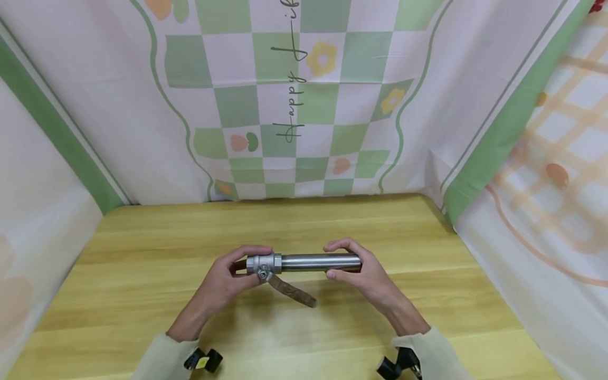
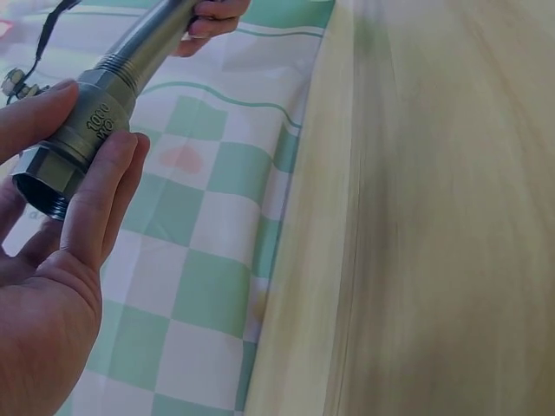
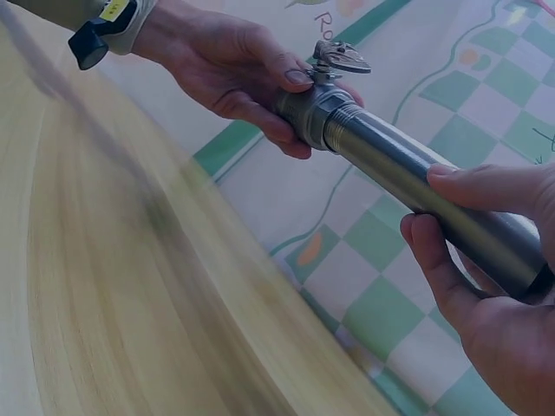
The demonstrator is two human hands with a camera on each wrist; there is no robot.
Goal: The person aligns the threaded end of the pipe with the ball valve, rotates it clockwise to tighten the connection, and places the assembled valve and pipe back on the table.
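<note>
My left hand (image 1: 225, 277) grips a metal ball valve (image 1: 264, 263) by its body, thumb on one side and fingers on the other. The valve's open threaded end faces the left palm in the left wrist view. A worn brown lever handle (image 1: 292, 291) slants from the valve toward the lower right. Joined to the valve's other end is a smooth steel pipe (image 1: 318, 262), with some thread (image 3: 342, 126) showing at the joint. Around the pipe's far end, my right hand (image 1: 363, 274) curls its thumb and fingers. Valve and pipe are held roughly level, above the table.
Below the hands lies a wood-grain tabletop (image 1: 157, 237). A patterned cloth (image 1: 323, 105) with green checks hangs behind its far edge, and more cloth (image 1: 537, 227) stands along the right side. Each wrist wears a small black camera mount (image 1: 204, 360).
</note>
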